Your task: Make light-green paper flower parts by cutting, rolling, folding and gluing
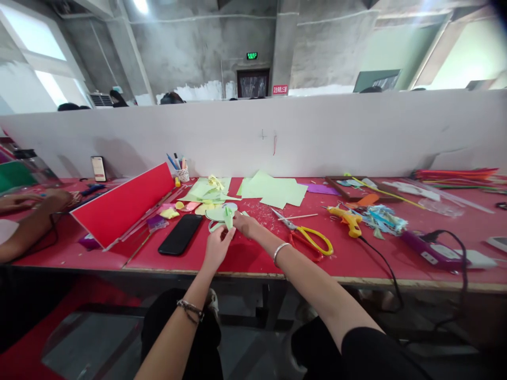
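Observation:
In the middle of the head view my left hand (pixel 219 247) pinches a small folded piece of light green paper (pixel 228 215) just above the red tabletop. My right hand (pixel 244 225) has its fingers closed at the right edge of that same piece; its fingertips are partly hidden. Pale green cut-out shapes (pixel 214 213) lie right behind the hands. Yellow-and-red-handled scissors (pixel 309 236) rest open to the right, with a thin white stick (pixel 301 216) across the blades. A black phone (pixel 180 235) lies flat to the left.
Light green sheets (pixel 273 190) lie at the back. A yellow glue gun (pixel 348 219) with a black cord stands right, near a purple power strip (pixel 431 250). A red board (pixel 127 206) stands at the left, beyond it a co-worker's arm (pixel 35 224). A white partition (pixel 222 137) closes off the back.

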Action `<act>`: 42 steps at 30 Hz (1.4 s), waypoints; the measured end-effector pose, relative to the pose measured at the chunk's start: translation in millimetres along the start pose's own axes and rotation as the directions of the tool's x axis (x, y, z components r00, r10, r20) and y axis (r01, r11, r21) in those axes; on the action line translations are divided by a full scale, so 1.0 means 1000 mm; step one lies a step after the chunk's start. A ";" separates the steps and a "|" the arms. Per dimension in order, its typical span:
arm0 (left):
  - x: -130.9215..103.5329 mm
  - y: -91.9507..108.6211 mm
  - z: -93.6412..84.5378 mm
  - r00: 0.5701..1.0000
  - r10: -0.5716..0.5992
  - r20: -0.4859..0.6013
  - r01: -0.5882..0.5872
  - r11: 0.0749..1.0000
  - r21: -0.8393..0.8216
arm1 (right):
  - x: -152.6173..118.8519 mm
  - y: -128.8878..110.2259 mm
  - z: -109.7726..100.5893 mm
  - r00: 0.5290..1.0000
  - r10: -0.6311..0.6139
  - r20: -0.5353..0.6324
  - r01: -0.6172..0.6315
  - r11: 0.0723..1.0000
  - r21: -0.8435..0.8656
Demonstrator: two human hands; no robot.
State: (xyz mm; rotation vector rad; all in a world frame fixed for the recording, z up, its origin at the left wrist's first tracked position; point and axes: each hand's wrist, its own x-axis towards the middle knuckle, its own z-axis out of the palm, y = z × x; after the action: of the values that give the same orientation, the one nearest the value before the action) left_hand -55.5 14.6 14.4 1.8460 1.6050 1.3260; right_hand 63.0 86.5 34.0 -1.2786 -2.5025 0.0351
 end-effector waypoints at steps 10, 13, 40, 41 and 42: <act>-0.016 0.026 -0.019 0.996 -0.071 0.049 0.078 0.985 -0.156 | 0.001 0.012 0.004 0.980 -0.147 0.133 0.166 0.975 -0.146; -0.021 0.038 -0.017 0.992 -0.043 0.118 0.068 0.974 -0.215 | 0.004 0.019 0.006 0.987 -0.078 0.138 0.100 0.982 -0.163; -0.008 0.043 -0.014 0.865 0.498 0.059 -0.501 0.860 0.094 | -0.107 0.035 -0.041 0.950 0.308 -0.056 -0.303 0.949 0.083; -0.008 0.042 -0.013 0.865 0.498 0.057 -0.501 0.861 0.087 | -0.111 0.032 -0.038 0.945 0.324 -0.042 -0.320 0.944 0.081; -0.007 0.040 -0.011 0.865 0.499 0.056 -0.502 0.861 0.078 | -0.115 0.030 -0.034 0.937 0.349 -0.025 -0.347 0.935 0.069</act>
State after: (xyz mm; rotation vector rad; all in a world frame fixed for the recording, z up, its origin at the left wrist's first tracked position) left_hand -41.1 -6.7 47.6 2.4432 1.2213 1.4238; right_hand 159.1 9.4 29.4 -1.6630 -2.1946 0.1708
